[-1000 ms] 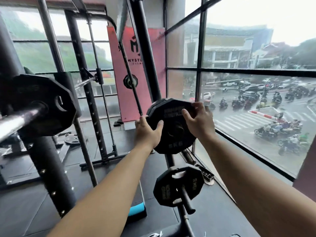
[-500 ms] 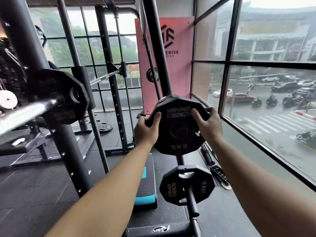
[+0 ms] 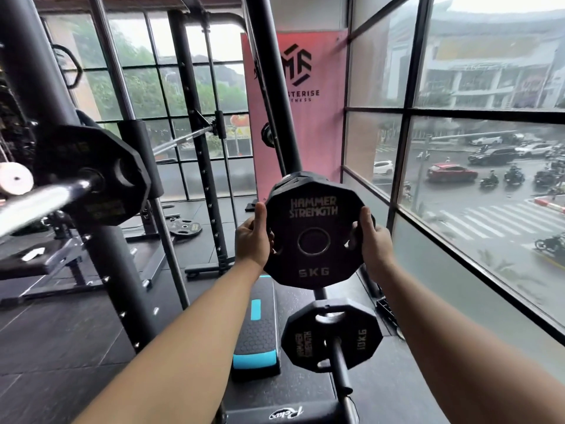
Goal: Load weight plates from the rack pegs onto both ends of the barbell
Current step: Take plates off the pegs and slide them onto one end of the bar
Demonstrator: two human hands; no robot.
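I hold a black 5 kg Hammer Strength plate (image 3: pixel 315 237) upright in front of me, its lettered face toward me. My left hand (image 3: pixel 252 238) grips its left edge and my right hand (image 3: pixel 374 243) grips its right edge. Behind its top edge more black plates (image 3: pixel 301 178) sit on the upper rack peg. Below, a 10 kg plate (image 3: pixel 331 338) hangs on a lower rack peg (image 3: pixel 342 377). At the left, the chrome barbell sleeve (image 3: pixel 39 201) points toward me with one black plate (image 3: pixel 94 175) on it.
The black rack upright (image 3: pixel 104 270) stands between me and the barbell. A black and teal step platform (image 3: pixel 256 332) lies on the floor below my left arm. A loose plate (image 3: pixel 186 227) lies on the floor farther back. A window wall (image 3: pixel 458 209) runs along the right.
The 5 kg plate has come toward me and slightly up, with its face now fully readable. My view has swung left, bringing the barbell end and its plate further into frame.
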